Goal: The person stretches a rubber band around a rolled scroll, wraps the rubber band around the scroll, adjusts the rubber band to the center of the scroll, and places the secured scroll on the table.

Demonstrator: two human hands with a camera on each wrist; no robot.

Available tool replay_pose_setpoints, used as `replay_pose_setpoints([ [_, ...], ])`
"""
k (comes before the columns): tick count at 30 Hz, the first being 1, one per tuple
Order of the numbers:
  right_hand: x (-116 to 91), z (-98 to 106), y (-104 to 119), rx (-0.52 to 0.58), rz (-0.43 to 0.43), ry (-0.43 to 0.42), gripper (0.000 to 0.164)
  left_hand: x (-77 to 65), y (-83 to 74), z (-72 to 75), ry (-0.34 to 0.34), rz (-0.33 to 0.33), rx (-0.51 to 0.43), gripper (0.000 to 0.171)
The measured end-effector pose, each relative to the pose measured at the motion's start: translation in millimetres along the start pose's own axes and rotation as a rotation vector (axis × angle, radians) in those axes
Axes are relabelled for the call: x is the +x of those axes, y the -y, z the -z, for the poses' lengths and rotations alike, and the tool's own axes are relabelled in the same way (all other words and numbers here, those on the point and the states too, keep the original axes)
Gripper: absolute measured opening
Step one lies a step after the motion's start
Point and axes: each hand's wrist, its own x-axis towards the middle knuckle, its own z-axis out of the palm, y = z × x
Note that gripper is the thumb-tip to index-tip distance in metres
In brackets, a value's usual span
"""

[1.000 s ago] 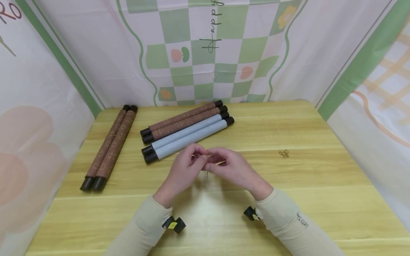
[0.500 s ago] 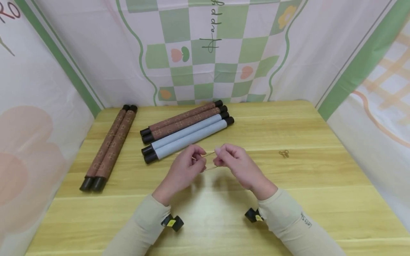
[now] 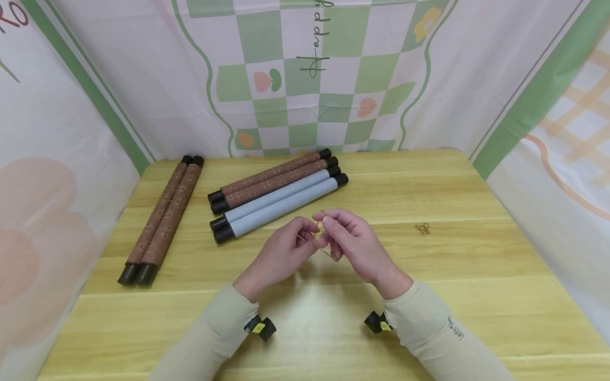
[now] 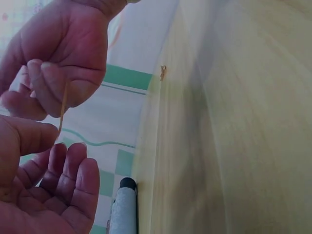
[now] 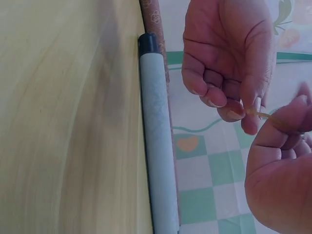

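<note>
A thin tan rubber band (image 4: 63,108) runs between my two hands, which are close together near the middle of the table. My left hand (image 3: 285,248) pinches one part of it between thumb and fingertip, clearly seen in the right wrist view. Curled fingers of my right hand (image 3: 355,246) hold the other part, and a short strand shows below the fingertips in the head view. Much of the loop is hidden by the fingers. Just beyond the hands lies the nearer of two pale blue rolls (image 3: 286,207) with black end caps.
Behind the blue rolls lie two brown patterned rolls (image 3: 276,182). Another brown pair (image 3: 167,219) lies toward the left edge. A few small tan rubber bands (image 3: 422,228) rest on the wooden table (image 3: 476,296), right of the hands. Printed curtains (image 3: 305,116) enclose the back and sides.
My hands were together, then drew slightly apart with the band stretched between them. Now they are close again, the left a little further right and the band turned more upright.
</note>
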Motion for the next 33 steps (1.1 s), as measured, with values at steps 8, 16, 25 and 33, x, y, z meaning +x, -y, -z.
replay_pose_setpoints([
  [8,-2.0,7.5,-2.1,-0.129,-0.061,0.034,0.039,15.2,1.8,19.0,-0.063,0.041,0.198,0.037],
  [16,-2.0,12.3,-8.4,-0.166,-0.142,0.088,0.042,42.9,19.0,44.0,-0.105,0.088,0.678,0.07],
  [25,-4.5,12.6,-9.6,-0.173,-0.166,0.1,0.043,60.7,48.4,56.0,-0.041,0.199,0.864,0.073],
  [33,-6.1,13.3,-9.3,-0.185,-0.162,0.098,0.044,65.1,56.6,55.7,-0.042,0.198,0.936,0.058],
])
